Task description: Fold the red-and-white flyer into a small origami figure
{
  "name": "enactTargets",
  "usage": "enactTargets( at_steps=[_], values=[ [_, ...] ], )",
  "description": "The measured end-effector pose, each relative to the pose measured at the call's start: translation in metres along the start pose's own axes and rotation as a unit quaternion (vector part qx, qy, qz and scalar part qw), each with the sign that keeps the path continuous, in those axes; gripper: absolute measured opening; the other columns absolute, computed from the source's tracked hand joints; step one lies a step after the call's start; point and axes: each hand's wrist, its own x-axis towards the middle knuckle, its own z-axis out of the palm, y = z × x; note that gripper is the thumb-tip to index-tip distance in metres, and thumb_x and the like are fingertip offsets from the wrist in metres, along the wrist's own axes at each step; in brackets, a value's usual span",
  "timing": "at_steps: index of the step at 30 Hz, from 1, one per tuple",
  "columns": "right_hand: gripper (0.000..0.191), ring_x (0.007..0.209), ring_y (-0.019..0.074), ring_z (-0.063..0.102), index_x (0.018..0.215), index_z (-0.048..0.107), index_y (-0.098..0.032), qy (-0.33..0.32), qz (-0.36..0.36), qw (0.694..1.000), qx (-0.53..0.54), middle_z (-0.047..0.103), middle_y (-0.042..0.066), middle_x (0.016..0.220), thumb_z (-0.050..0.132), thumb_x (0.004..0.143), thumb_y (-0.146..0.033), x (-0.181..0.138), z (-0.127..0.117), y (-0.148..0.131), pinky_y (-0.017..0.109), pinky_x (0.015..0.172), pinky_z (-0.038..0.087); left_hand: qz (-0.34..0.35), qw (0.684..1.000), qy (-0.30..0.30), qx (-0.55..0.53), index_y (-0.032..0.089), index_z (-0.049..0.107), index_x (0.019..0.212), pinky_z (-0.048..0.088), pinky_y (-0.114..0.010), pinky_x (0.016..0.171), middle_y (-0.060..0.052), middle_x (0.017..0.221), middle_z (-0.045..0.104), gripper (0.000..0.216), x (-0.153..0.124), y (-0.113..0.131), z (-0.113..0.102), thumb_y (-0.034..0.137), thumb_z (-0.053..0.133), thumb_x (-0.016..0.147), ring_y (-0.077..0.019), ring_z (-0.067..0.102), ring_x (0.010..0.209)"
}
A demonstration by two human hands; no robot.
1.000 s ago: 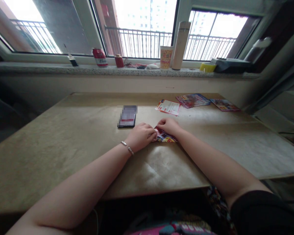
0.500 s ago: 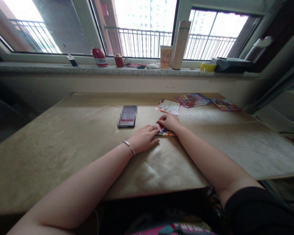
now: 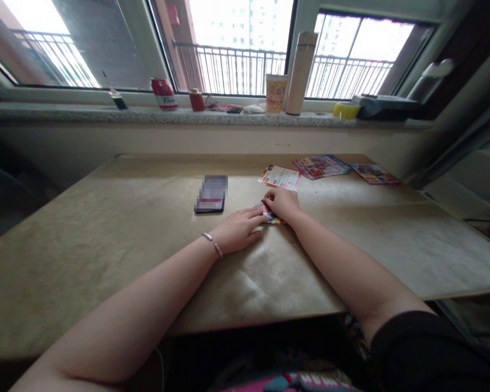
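On the table a small colourful printed card [image 3: 274, 220] lies flat, partly covered by both hands. My left hand [image 3: 240, 230], with a silver bangle at the wrist, rests with fingers stretched out over the card's left side. From the right, my right hand [image 3: 285, 204] bends over it, thumb and fingers pinched at its upper part. Just beyond my right hand lies a white card with an orange border [image 3: 281, 177] and lines of print. A fanned pile of colourful cards [image 3: 322, 166] is behind it, with another small stack [image 3: 374, 173] to the right.
A phone [image 3: 212, 193] lies left of the cards on the beige-covered table [image 3: 106, 245]. Along the window sill [image 3: 228, 117] stand a red can [image 3: 163, 93], a red lighter-like container [image 3: 196, 100], a patterned paper cup [image 3: 275, 93], a tall cylinder [image 3: 302, 73] and a yellow item [image 3: 346, 111].
My left hand has shifted slightly left and away from me, covering the card a little differently. My right hand stays pinched at the card, almost unmoved. The view has tilted very slightly.
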Motion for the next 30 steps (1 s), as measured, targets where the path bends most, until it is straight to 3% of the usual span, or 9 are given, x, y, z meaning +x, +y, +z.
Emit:
enactTargets(
  at_steps=[6, 11, 16, 21, 26, 30],
  values=[
    [0.022, 0.085, 0.018, 0.065, 0.089, 0.075, -0.027, 0.002, 0.004, 1.0, 0.005, 0.074, 0.003, 0.094, 0.057, 0.083, -0.039, 0.001, 0.001, 0.001, 0.029, 0.078, 0.041, -0.008, 1.0, 0.002, 0.009, 0.022, 0.059, 0.125, 0.037, -0.046, 0.109, -0.013, 0.141, 0.048, 0.039, 0.0, -0.001, 0.004, 0.033, 0.055, 0.088, -0.0295, 0.045, 0.13],
    [0.022, 0.083, 0.0188, 0.065, 0.088, 0.075, -0.027, 0.008, 0.007, 1.0, 0.015, 0.074, 0.003, 0.091, 0.058, 0.082, -0.04, 0.002, 0.003, 0.003, 0.029, 0.076, 0.042, -0.001, 1.0, -0.013, -0.003, 0.019, 0.058, 0.125, 0.035, -0.044, 0.11, -0.012, 0.136, 0.052, 0.039, 0.002, 0.001, 0.002, 0.034, 0.054, 0.089, -0.0272, 0.046, 0.127],
    [0.021, 0.083, 0.0185, 0.065, 0.087, 0.074, -0.027, 0.008, 0.009, 1.0, 0.027, 0.074, 0.003, 0.091, 0.058, 0.082, -0.04, 0.002, 0.007, 0.005, 0.028, 0.075, 0.043, 0.003, 0.999, -0.034, 0.012, 0.025, 0.054, 0.129, 0.031, -0.051, 0.11, -0.01, 0.136, 0.053, 0.041, 0.002, 0.002, -0.002, 0.035, 0.053, 0.09, -0.028, 0.046, 0.127],
    [0.019, 0.082, 0.0187, 0.066, 0.085, 0.074, -0.028, 0.003, 0.013, 0.999, 0.046, 0.074, 0.002, 0.088, 0.059, 0.082, -0.039, 0.005, 0.01, 0.008, 0.029, 0.075, 0.044, 0.015, 0.999, -0.026, 0.022, 0.025, 0.057, 0.128, 0.033, -0.045, 0.11, -0.01, 0.137, 0.051, 0.039, 0.0, -0.001, 0.001, 0.036, 0.052, 0.09, -0.0273, 0.044, 0.128],
    [0.016, 0.077, 0.0156, 0.065, 0.091, 0.073, -0.025, -0.02, 0.015, 0.991, 0.132, 0.073, 0.0, 0.084, 0.064, 0.078, -0.032, 0.007, 0.013, 0.016, 0.026, 0.07, 0.045, 0.008, 1.0, -0.025, 0.01, 0.024, 0.058, 0.126, 0.034, -0.044, 0.11, -0.009, 0.136, 0.051, 0.038, 0.0, -0.002, 0.002, 0.036, 0.053, 0.09, -0.0271, 0.044, 0.128],
    [0.02, 0.07, 0.0119, 0.062, 0.093, 0.071, -0.02, -0.041, -0.031, 0.979, 0.198, 0.072, 0.001, 0.083, 0.068, 0.073, -0.022, 0.001, 0.007, 0.023, 0.022, 0.064, 0.046, 0.008, 0.999, -0.031, 0.001, 0.023, 0.057, 0.127, 0.032, -0.045, 0.112, -0.009, 0.138, 0.05, 0.038, 0.0, -0.002, 0.002, 0.036, 0.052, 0.091, -0.0272, 0.041, 0.13]
  ],
)
